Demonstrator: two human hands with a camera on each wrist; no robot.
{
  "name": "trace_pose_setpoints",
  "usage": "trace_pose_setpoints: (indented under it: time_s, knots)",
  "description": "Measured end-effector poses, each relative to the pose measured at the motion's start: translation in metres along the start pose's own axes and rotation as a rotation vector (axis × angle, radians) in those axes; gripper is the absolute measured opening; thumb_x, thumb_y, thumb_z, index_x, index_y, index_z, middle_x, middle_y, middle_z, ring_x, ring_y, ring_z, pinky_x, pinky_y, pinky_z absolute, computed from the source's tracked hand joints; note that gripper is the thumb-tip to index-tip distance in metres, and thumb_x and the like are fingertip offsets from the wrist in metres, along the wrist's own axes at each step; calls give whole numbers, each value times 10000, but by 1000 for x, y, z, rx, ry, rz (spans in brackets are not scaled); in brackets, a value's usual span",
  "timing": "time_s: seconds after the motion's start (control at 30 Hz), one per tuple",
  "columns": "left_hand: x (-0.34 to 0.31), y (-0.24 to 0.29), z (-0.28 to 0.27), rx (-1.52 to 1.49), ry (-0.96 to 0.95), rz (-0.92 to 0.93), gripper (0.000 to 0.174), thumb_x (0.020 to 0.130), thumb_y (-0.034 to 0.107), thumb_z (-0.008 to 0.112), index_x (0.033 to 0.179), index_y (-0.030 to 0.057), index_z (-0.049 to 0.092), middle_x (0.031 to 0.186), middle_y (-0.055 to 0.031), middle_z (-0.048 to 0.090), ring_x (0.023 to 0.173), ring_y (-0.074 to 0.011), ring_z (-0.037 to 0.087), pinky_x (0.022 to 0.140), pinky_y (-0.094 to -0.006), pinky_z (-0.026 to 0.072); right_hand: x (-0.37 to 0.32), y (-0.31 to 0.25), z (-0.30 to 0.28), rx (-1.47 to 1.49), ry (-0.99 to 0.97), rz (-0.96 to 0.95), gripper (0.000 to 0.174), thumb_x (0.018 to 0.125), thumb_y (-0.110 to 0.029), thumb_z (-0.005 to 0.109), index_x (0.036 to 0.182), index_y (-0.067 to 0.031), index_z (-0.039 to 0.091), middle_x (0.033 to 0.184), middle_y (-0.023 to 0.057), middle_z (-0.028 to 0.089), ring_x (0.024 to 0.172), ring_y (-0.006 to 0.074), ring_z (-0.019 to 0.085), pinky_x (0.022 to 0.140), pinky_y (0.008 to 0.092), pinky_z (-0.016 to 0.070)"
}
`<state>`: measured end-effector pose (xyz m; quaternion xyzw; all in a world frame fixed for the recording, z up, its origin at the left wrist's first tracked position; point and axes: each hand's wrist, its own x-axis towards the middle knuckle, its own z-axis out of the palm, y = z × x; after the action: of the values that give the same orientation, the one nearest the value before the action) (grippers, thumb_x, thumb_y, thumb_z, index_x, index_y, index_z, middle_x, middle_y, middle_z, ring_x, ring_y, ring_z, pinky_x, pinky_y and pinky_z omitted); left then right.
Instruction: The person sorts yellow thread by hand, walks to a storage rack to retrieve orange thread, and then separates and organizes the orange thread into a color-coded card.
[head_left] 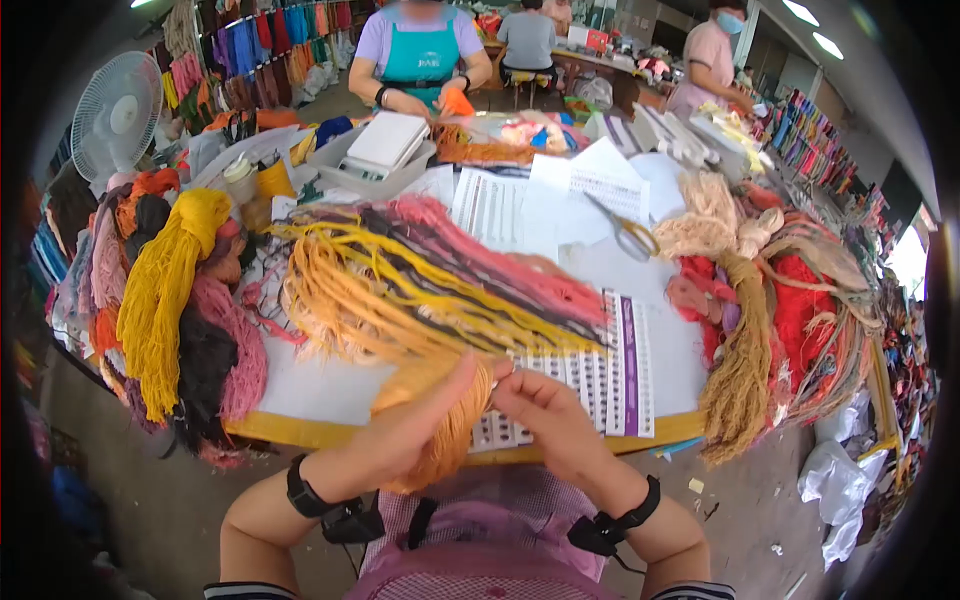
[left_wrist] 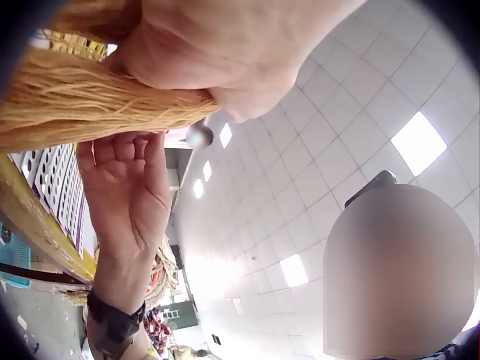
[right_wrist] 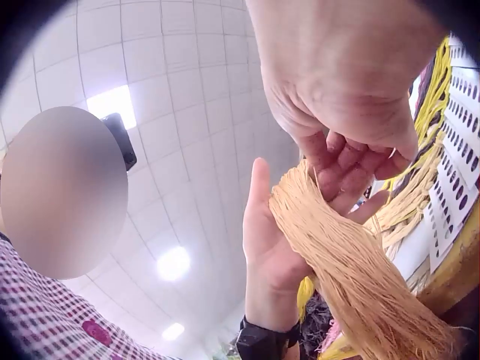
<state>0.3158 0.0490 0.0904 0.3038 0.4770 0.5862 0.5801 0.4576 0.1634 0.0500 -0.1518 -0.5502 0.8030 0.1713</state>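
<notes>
A light-orange yarn hank point(head_left: 455, 430) hangs over the table's front edge, held in my left hand point(head_left: 420, 415). In the right wrist view the hank point(right_wrist: 352, 262) crosses the palm of the left hand point(right_wrist: 270, 251), whose thumb points up beside it. My right hand point(head_left: 555, 425) pinches at the hank's upper end with bent fingertips; what exactly lies between them is hidden. In the left wrist view the right hand point(left_wrist: 124, 187) is palm up, just under the hank point(left_wrist: 112, 112). Behind the hands, orange, yellow, black and pink strands point(head_left: 430, 275) lie across the table.
Printed sheets point(head_left: 630, 370) lie under the strands, scissors point(head_left: 630, 235) on paper behind. Yarn bundles hang at the left point(head_left: 170, 300) and right point(head_left: 740, 360) table edges. A scale point(head_left: 385, 140) sits in a tray, near a fan point(head_left: 118, 115). People are across the table.
</notes>
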Motion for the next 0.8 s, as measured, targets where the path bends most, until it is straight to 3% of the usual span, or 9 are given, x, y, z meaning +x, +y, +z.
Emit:
trace_pose_setpoints:
  time_s: [0.13, 0.27, 0.37, 0.43, 0.47, 0.53, 0.63, 0.77, 0.8]
  knots:
    - [-9, 4, 4, -193, 11, -83, 650, 1025, 468, 206, 1381, -41, 394, 1424, -111, 425, 1303, -184, 412, 1101, -341, 311, -10, 4, 2, 127, -2, 26, 129, 941, -169, 592, 991, -53, 615, 970, -32, 610, 905, 58, 538, 826, 226, 427]
    - [-10, -3, 5, -51, -16, 49, 605, 1031, 427, 250, 1381, -43, 399, 1426, -119, 426, 1322, -194, 390, 1113, -340, 284, -13, 6, 16, 74, 39, -58, 145, 918, -140, 619, 1034, -55, 631, 907, -46, 626, 847, 52, 541, 784, 213, 413]
    - [-11, -15, -18, 184, -31, 125, 518, 1023, 338, 346, 1365, -42, 429, 1415, -115, 444, 1306, -199, 414, 1093, -331, 311, -13, 6, 13, 33, 44, -102, 125, 914, -122, 620, 1013, -47, 639, 912, -34, 634, 848, 50, 550, 775, 214, 415]
    - [-15, -27, -45, 507, -95, 254, 433, 1014, 240, 403, 1350, -31, 438, 1377, -114, 473, 1261, -196, 455, 1073, -315, 341, -14, 6, 8, 69, -4, -75, 152, 914, -113, 626, 1028, -13, 632, 954, -11, 629, 890, 80, 580, 845, 238, 445]
    - [-14, -30, -47, 507, -93, 252, 433, 1014, 240, 403, 1350, -31, 438, 1377, -114, 473, 1261, -196, 455, 1073, -315, 341, -13, 5, 9, 71, -4, -74, 152, 914, -113, 626, 1028, -13, 632, 954, -11, 629, 890, 80, 580, 845, 238, 445]
    - [-10, -33, -43, 78, -40, 96, 382, 1007, 201, 422, 1320, -9, 480, 1353, -116, 496, 1249, -191, 467, 1044, -317, 378, -13, 4, 14, 104, 11, -71, 160, 909, -124, 635, 1012, -1, 639, 947, -2, 631, 868, 85, 591, 837, 225, 448]
    - [-6, -28, -25, -57, 9, 24, 339, 995, 169, 449, 1291, 17, 519, 1306, -111, 537, 1206, -183, 504, 1011, -303, 408, -9, 6, 18, 113, 49, -41, 163, 898, -138, 652, 986, -2, 662, 938, -1, 632, 856, 83, 585, 815, 214, 446]
    - [-6, -23, -18, 37, 59, 48, 329, 983, 156, 471, 1275, 17, 536, 1274, -95, 565, 1170, -169, 530, 1002, -284, 410, -3, 13, 14, 36, 106, -56, 140, 889, -129, 656, 969, -15, 673, 865, 9, 654, 796, 66, 571, 722, 216, 427]
    - [-7, -23, -18, 216, 92, 114, 329, 977, 157, 483, 1260, 0, 544, 1259, -89, 575, 1158, -161, 536, 998, -281, 411, -3, 16, 12, 57, 116, -39, 124, 878, -118, 662, 947, -16, 680, 862, 12, 655, 789, 66, 570, 723, 215, 427]
